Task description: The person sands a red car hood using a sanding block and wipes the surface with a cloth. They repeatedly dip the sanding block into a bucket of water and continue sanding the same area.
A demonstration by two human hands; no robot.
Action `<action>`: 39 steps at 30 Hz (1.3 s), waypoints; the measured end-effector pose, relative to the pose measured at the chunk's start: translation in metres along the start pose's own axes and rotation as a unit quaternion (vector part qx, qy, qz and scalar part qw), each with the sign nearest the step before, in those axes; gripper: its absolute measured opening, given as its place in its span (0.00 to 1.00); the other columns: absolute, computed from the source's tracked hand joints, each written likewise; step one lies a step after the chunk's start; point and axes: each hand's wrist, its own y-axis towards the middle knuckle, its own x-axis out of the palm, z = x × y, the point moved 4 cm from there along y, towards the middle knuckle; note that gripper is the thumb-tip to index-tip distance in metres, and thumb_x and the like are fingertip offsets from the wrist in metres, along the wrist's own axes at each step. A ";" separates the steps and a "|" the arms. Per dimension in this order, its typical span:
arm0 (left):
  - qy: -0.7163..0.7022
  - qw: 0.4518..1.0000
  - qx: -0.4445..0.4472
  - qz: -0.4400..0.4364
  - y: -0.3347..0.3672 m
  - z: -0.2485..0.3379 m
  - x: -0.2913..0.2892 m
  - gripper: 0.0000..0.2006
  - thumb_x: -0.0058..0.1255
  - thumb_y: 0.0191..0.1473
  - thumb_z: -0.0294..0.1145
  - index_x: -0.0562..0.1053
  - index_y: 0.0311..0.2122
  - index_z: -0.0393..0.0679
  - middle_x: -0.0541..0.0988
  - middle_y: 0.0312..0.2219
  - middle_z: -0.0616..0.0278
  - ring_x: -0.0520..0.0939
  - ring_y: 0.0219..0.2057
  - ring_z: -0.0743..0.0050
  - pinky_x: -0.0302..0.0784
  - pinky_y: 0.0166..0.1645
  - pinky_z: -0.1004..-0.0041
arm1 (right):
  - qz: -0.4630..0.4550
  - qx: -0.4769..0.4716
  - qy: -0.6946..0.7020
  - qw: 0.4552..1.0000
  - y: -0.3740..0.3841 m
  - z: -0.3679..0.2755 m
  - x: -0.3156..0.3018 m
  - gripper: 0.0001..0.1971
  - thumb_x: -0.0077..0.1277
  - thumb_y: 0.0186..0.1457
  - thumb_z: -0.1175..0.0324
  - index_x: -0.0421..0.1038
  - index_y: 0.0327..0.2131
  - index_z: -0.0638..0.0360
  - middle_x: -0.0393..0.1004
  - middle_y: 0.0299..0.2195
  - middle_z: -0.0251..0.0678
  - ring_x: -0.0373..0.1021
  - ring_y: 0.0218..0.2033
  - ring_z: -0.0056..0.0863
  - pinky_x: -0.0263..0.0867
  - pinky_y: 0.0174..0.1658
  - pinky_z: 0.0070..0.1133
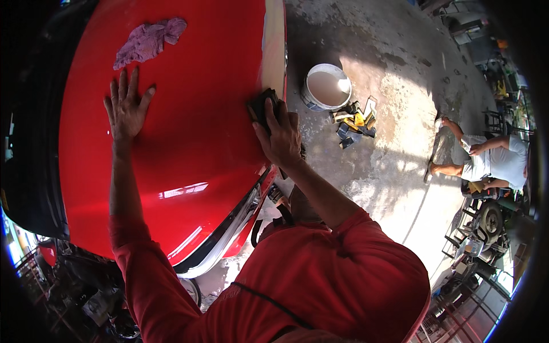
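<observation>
Beneath my hands spreads a glossy red car panel (189,114), with a pale, bare-looking strip (273,48) along its far right edge. My left hand (126,111) lies flat on the red paint, fingers spread, holding nothing. Just beyond its fingertips is a crumpled purple cloth (150,41). My right hand (281,136) grips a dark sanding block (264,107) and presses it on the panel's right edge, at the near end of the pale strip. Fingers and palm hide part of the block.
On the concrete floor (400,74) to the right stands a white bucket (327,87) of cloudy liquid. Beside it lies a pile of yellow and black blocks or pads (357,122). A person (494,157) sits farther right, near a wheel (490,222) and assorted equipment.
</observation>
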 end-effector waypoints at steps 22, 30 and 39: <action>-0.037 0.999 0.004 -0.019 0.013 0.025 -0.003 0.47 0.32 0.58 0.85 0.53 0.77 0.73 0.49 0.79 0.62 0.45 0.79 0.43 0.37 0.78 0.32 | -0.028 0.172 -0.063 0.983 0.199 0.080 0.029 0.36 0.44 0.68 0.37 0.63 0.72 0.45 0.71 0.62 0.52 0.69 0.57 0.60 0.72 0.57 0.47; -0.025 0.999 -0.012 -0.018 -0.001 0.003 -0.004 0.48 0.33 0.57 0.86 0.53 0.77 0.74 0.49 0.79 0.62 0.46 0.78 0.43 0.37 0.78 0.32 | -0.015 -0.079 0.032 0.996 -0.013 0.014 -0.015 0.37 0.59 0.65 0.52 0.63 0.71 0.61 0.64 0.66 0.67 0.70 0.52 0.63 0.68 0.57 0.45; -0.047 0.999 0.002 -0.020 0.009 0.011 -0.003 0.48 0.34 0.57 0.86 0.53 0.77 0.74 0.50 0.78 0.61 0.46 0.78 0.43 0.37 0.77 0.30 | -0.038 0.220 0.014 0.975 0.131 0.069 0.017 0.36 0.46 0.69 0.42 0.64 0.71 0.53 0.71 0.62 0.57 0.69 0.56 0.63 0.65 0.61 0.47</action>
